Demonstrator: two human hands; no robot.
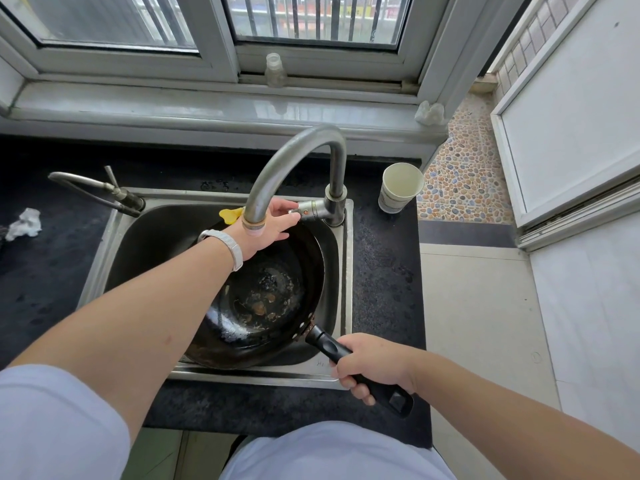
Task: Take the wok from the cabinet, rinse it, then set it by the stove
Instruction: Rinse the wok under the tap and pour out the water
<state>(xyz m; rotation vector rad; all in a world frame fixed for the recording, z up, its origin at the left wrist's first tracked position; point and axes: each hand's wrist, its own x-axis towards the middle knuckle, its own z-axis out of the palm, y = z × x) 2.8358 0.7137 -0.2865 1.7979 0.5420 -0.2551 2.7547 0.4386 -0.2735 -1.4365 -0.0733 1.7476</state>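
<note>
A black wok (263, 306) with rusty brown spots in its bottom rests tilted inside the steel sink (343, 271). My right hand (374, 365) is closed around the wok's black handle (329, 348), which sticks out over the sink's front right corner. My left hand (270, 223) reaches across the wok, its fingers touching the short lever (304, 211) of the curved steel tap (298, 150). The tap's spout ends above the wok's far rim. No water shows at the spout.
A white paper cup (398, 187) stands on the dark counter to the right of the tap. A second small tap (104, 192) sits at the sink's far left corner. Crumpled paper (24, 223) lies at the left. A small bottle (275, 69) stands on the windowsill.
</note>
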